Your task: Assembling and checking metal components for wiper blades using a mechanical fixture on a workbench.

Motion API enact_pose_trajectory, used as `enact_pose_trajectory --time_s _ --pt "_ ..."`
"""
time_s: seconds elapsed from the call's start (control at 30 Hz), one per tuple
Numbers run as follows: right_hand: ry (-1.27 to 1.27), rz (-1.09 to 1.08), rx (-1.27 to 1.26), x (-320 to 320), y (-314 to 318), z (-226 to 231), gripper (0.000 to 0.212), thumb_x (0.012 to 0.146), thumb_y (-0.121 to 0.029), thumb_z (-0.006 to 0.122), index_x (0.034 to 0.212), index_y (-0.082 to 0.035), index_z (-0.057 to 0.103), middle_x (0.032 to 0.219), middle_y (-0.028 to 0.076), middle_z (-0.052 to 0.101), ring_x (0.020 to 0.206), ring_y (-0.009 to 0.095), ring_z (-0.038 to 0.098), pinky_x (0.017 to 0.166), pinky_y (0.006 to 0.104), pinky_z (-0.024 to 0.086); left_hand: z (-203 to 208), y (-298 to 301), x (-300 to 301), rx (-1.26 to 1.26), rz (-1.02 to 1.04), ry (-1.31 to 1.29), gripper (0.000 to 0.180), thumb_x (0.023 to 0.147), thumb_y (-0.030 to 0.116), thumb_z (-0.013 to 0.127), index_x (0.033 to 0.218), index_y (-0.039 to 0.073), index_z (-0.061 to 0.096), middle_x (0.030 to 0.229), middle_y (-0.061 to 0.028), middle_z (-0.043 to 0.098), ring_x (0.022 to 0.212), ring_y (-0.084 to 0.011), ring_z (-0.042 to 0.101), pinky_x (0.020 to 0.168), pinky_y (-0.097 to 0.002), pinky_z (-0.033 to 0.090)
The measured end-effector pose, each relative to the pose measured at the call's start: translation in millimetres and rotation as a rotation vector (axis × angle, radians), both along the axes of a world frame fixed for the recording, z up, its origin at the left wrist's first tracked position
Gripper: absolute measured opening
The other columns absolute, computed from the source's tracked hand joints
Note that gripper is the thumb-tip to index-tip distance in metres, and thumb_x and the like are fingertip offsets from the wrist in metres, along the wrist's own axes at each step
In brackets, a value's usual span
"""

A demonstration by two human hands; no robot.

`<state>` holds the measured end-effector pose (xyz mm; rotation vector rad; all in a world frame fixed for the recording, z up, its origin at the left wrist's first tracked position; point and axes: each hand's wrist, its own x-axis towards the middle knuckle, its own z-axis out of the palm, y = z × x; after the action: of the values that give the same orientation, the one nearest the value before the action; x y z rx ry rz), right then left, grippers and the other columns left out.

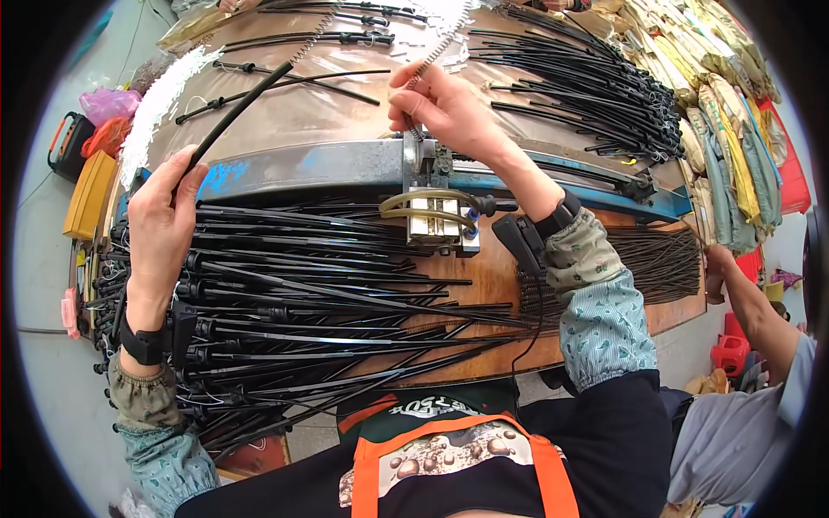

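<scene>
Black tube (pixel 242 108) slanted away, rightward.
Left of the metal block (pixel 434 223), the left hand (pixel 161 216) closed round it; beyond the block, the right hand (pixel 453 112) pinched a spring (pixel 447 43).

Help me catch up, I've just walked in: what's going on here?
The person's left hand grips a black tube, slanted, with a coil spring leading up from its upper end. The right hand pinches a length of spring by the metal fixture; whether both lengths are one spring is out of view. Many black rods lie piled on the near left.
</scene>
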<state>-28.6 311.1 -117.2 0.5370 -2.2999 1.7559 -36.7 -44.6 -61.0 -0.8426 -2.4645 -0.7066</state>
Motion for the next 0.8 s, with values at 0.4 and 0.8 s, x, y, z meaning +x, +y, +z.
enact_pose_trajectory --time_s 0.4,0.8 --pt "0.025 -0.021 -0.019 1.9 8.2 -15.9 0.013 0.101 -0.01 0.052 0.103 0.001 0.056 0.08 0.005 0.064 0.075 0.011 0.065 0.07 0.0261 0.054 -4.6 -2.7 -2.1 -0.008 -0.002 -0.002 0.024 0.093 0.011 0.066 0.114 -0.002 0.066 0.094 -0.0175 0.069 0.077 -0.0199 0.064 0.072 -0.029 0.051" --pt "0.271 -0.071 0.859 -13.2 -5.4 -23.8 0.012 0.096 -0.018 0.058 0.098 -0.006 0.06 0.083 0.015 0.067 0.074 0.03 0.067 0.064 0.0383 0.053 1.5 -16.3 -10.9 -0.045 0.04 -0.019 0.025 0.095 0.012 0.063 0.115 -0.001 0.065 0.095 -0.0185 0.07 0.081 -0.0219 0.067 0.074 -0.0306 0.051"
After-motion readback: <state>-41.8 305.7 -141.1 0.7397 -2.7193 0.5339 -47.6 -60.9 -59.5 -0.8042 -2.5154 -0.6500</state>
